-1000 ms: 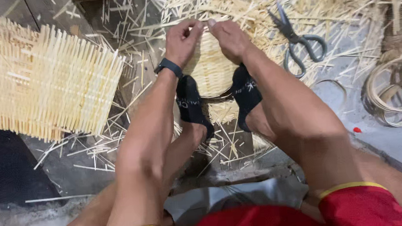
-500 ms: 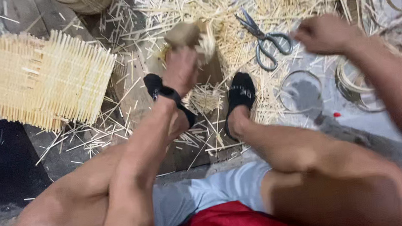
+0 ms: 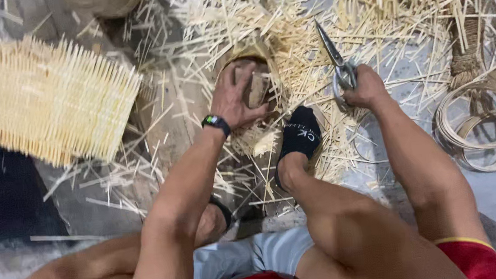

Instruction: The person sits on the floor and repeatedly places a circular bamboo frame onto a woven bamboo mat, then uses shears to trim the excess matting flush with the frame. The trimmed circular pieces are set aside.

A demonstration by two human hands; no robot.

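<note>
My left hand, with a dark watch at the wrist, presses down on a small round woven bamboo piece lying on a wooden block between my feet. My right hand grips the handles of a pair of metal scissors, blades pointing up and away over the bamboo splinters. My foot in a black sock rests just below the woven piece. My bare knees and red shorts fill the bottom of the view.
A square woven bamboo mat with bristling stick ends lies at the left. Loose bamboo slivers cover the floor ahead. Coiled bamboo strips lie at the right, beside a rope-wrapped post.
Both hands were together on the woven piece. My right hand reached out to the right and took hold of the scissors; my left hand stayed on the woven piece.
</note>
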